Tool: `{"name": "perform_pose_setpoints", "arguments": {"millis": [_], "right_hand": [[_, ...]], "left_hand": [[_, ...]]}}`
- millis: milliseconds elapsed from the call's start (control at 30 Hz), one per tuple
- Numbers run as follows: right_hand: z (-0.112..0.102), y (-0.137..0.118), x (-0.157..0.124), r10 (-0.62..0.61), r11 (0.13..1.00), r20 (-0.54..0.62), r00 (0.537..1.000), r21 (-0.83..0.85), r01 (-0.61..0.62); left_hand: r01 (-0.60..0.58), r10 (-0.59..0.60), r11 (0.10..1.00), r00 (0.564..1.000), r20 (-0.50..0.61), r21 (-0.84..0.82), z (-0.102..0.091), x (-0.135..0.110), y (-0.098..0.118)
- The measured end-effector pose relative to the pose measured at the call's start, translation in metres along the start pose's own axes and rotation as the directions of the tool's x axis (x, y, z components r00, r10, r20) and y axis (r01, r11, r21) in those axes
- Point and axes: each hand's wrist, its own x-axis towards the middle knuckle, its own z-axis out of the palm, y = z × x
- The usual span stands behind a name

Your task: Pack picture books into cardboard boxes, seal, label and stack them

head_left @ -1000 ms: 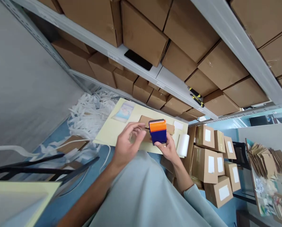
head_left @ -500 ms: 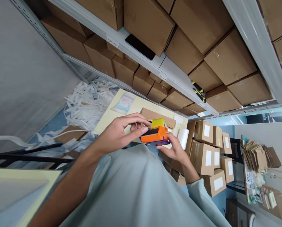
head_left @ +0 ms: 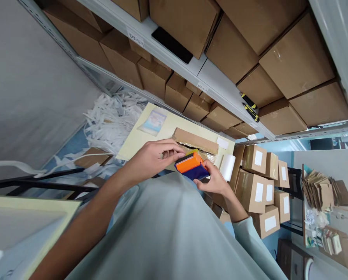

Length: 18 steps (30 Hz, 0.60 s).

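An orange and dark blue tape dispenser is held between both my hands just above my lap. My right hand grips its lower right side, fingers curled round it. My left hand is closed over its top left edge, fingertips pressed against the orange part. Right behind the dispenser a brown cardboard box lies on a pale yellow board, with shiny tape along its near edge.
Metal shelving packed with brown boxes fills the top. A black phone and yellow-black cutters lie on shelf ledges. White paper strips litter the floor at left. A white label roll and labelled boxes stand at right.
The dispenser was upright in my right hand, then tipped flat and lowered toward my lap. My left hand closed onto it. The yellow tape roll seen half a second ago is now hidden.
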Motion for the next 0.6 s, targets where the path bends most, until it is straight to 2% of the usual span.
{"name": "perform_pose_setpoints", "arguments": {"millis": [167,333,467,600], "right_hand": [[0.004,0.004,0.004,0.070,0.997,0.035,0.997,0.028,-0.071],[-0.003,-0.001,0.009,0.124,0.992,0.117,0.985,-0.027,-0.122],[-0.021,-0.012,0.009,0.168,0.982,0.254,0.953,-0.124,-0.140],[-0.047,-0.020,0.008,0.203,0.968,0.367,0.908,-0.212,-0.131]], "left_hand": [[0.173,-0.174,0.984,0.985,-0.020,-0.041,0.003,-0.006,-0.001],[0.435,-0.442,0.894,0.895,-0.061,-0.108,0.007,-0.017,-0.011],[0.512,-0.516,0.854,0.856,-0.024,-0.097,0.015,-0.022,-0.018],[0.521,-0.523,0.843,0.852,0.017,-0.134,0.023,-0.020,-0.023]]}}
